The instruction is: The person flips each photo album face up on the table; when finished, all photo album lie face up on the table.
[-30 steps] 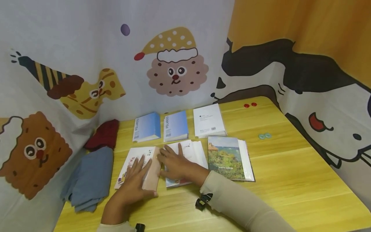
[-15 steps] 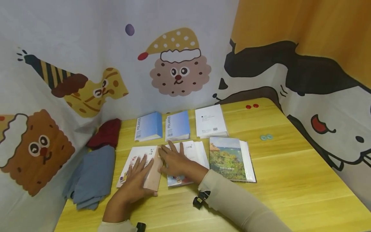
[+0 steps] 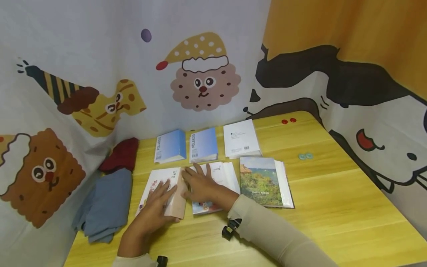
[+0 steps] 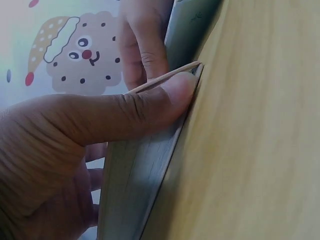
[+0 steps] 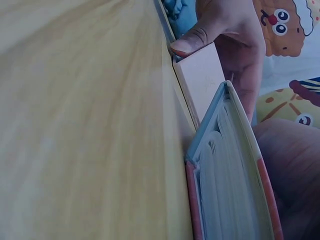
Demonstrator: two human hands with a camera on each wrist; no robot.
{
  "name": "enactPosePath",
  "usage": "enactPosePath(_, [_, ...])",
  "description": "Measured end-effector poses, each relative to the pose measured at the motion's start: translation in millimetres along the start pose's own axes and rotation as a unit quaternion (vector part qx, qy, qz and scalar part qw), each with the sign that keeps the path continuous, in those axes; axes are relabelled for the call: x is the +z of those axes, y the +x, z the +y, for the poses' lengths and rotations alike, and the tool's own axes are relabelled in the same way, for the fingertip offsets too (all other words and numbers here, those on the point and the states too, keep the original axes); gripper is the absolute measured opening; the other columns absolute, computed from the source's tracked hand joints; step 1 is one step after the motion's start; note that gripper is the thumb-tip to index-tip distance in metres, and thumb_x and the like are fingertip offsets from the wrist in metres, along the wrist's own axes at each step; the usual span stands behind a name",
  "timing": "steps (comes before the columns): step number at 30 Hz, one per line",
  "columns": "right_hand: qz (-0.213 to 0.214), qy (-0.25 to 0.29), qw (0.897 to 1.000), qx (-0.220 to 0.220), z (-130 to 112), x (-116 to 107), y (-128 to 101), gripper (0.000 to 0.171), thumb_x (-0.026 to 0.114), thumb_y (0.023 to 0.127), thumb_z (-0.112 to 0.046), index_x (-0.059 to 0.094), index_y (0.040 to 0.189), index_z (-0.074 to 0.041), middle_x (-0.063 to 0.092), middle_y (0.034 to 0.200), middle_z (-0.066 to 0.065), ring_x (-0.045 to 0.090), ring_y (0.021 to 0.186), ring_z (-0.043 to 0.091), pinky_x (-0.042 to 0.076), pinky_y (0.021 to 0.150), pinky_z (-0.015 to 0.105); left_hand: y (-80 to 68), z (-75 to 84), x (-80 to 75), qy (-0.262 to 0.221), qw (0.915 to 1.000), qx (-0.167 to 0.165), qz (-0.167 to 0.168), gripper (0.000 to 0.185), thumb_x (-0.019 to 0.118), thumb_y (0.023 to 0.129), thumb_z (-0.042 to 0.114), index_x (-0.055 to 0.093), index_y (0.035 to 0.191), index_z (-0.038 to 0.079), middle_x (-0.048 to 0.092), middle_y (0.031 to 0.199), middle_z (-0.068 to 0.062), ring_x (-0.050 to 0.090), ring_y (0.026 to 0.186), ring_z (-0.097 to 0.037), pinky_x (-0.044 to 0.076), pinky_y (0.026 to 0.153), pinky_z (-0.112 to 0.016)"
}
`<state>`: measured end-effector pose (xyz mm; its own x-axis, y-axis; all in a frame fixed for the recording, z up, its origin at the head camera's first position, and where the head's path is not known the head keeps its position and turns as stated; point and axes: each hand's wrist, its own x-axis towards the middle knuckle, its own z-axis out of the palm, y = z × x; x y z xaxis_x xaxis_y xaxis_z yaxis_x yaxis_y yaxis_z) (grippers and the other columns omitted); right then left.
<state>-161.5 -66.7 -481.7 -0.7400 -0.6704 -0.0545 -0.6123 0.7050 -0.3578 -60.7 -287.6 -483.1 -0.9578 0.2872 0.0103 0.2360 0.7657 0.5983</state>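
A thick white album with a pale pink spine [image 3: 176, 204] lies at the front left of the row. My left hand [image 3: 150, 209] rests on its cover with fingers spread, and the thumb touches the near end beside the spine. In the left wrist view that thumb [image 4: 135, 112] lies across the page edges. Fingertips of my right hand [image 3: 201, 187] touch the far part of the spine; the palm is over a second white album [image 3: 230, 178], partly hiding it. The right wrist view shows this second album's page ends [image 5: 225, 175] close beside the pink spine [image 5: 200, 80].
A landscape-covered photo album [image 3: 260, 181] lies to the right. Behind stand two blue albums [image 3: 170, 144] and a white one [image 3: 240, 139], lying flat. Folded grey-blue cloth [image 3: 106, 204] and dark red cloth [image 3: 121, 155] are left. Red buttons [image 3: 284, 121] and pale green buttons [image 3: 305, 156] lie right.
Both hands stay on the albums with barely any movement. The right fingers have straightened slightly and shifted a little toward the far end of the spine.
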Motion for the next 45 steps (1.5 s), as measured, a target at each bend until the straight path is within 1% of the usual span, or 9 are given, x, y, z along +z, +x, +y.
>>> enactPosePath(16, [0.022,0.003,1.0,-0.009,1.5,4.5,2.5,0.088,0.069,0.101,-0.062,0.038,0.171,-0.019,0.039,0.177,0.005,0.018,0.17,0.037,0.012,0.132,0.077,-2.7,6.0,-8.4,0.001,0.9999,-0.006,-0.013,0.108,0.104,0.07,0.026,0.052,0.162,0.006,0.032,0.177,-0.025,0.017,0.165,-0.059,0.008,0.122,-0.089])
enactPosePath(22, [0.047,0.069,0.996,-0.024,1.4,0.2,1.1,0.076,0.072,0.102,-0.05,0.046,0.167,-0.02,0.044,0.173,0.009,0.024,0.168,0.039,0.012,0.131,0.078,-5.8,0.5,-9.9,-0.018,0.9998,0.011,-0.006,0.107,0.102,0.073,0.028,0.05,0.164,0.008,0.031,0.178,-0.024,0.017,0.164,-0.06,0.019,0.123,-0.087])
enactPosePath(27, [0.083,0.152,0.984,-0.048,4.1,1.6,3.6,0.068,0.072,0.103,-0.043,0.052,0.163,-0.02,0.041,0.174,0.012,0.032,0.165,0.038,0.018,0.133,0.072,-10.1,-0.4,-13.5,-0.05,0.9975,0.045,0.022,0.102,0.101,0.076,0.028,0.051,0.164,0.008,0.036,0.175,-0.026,0.024,0.16,-0.064,0.03,0.121,-0.081])
enactPosePath(28, [0.088,0.167,0.981,-0.052,4.4,1.7,3.8,0.067,0.072,0.103,-0.041,0.052,0.163,-0.019,0.04,0.175,0.013,0.035,0.164,0.038,0.023,0.134,0.069,-10.7,-0.6,-14.0,-0.047,0.9971,0.052,0.027,0.102,0.101,0.077,0.028,0.051,0.164,0.009,0.038,0.174,-0.025,0.026,0.16,-0.063,0.033,0.122,-0.077])
enactPosePath(31, [0.093,0.208,0.972,-0.059,5.0,1.3,4.1,0.066,0.072,0.103,-0.038,0.052,0.163,-0.018,0.038,0.175,0.013,0.043,0.16,0.039,0.038,0.13,0.061,-11.9,-1.3,-15.2,-0.044,0.9952,0.075,0.045,0.1,0.1,0.078,0.029,0.052,0.163,0.009,0.041,0.172,-0.025,0.035,0.157,-0.06,0.039,0.128,-0.042])
enactPosePath(34, [0.098,0.242,0.963,-0.067,4.8,-0.3,3.3,0.065,0.073,0.104,-0.035,0.052,0.162,-0.016,0.036,0.176,0.014,0.048,0.156,0.04,0.048,0.123,0.056,-12.7,-2.2,-16.0,-0.059,0.9915,0.098,0.06,0.099,0.1,0.078,0.025,0.052,0.163,0.008,0.043,0.17,-0.028,0.04,0.153,-0.06,0.03,0.119,-0.01])
enactPosePath(36, [0.101,0.264,0.956,-0.073,4.2,-2.2,2.6,0.063,0.072,0.105,-0.033,0.052,0.161,-0.014,0.034,0.176,0.015,0.048,0.156,0.04,0.048,0.124,0.055,-13.0,-2.9,-16.4,-0.079,0.9883,0.112,0.066,0.099,0.099,0.078,0.02,0.05,0.164,0.007,0.042,0.17,-0.03,0.041,0.151,-0.061,0.028,0.114,-0.003])
enactPosePath(40, [0.114,0.296,0.944,-0.087,2.2,-6.6,0.4,0.062,0.07,0.106,-0.031,0.051,0.161,-0.011,0.03,0.178,0.017,0.042,0.16,0.038,0.044,0.128,0.055,-13.4,-4.1,-16.9,-0.1,0.9865,0.111,0.067,0.1,0.096,0.082,0.016,0.044,0.167,0.009,0.038,0.172,-0.029,0.039,0.155,-0.05,0.038,0.114,-0.01])
enactPosePath(45, [0.128,0.327,0.929,-0.114,-0.8,-9.6,-4.7,0.065,0.064,0.11,-0.035,0.044,0.166,-0.009,0.018,0.184,0.012,0.029,0.168,0.037,0.035,0.132,0.061,-12.9,-4.2,-17.7,-0.147,0.9821,0.099,0.064,0.101,0.092,0.087,0.009,0.036,0.171,0.011,0.032,0.176,-0.028,0.029,0.16,0.0,0.05,0.116,-0.06])
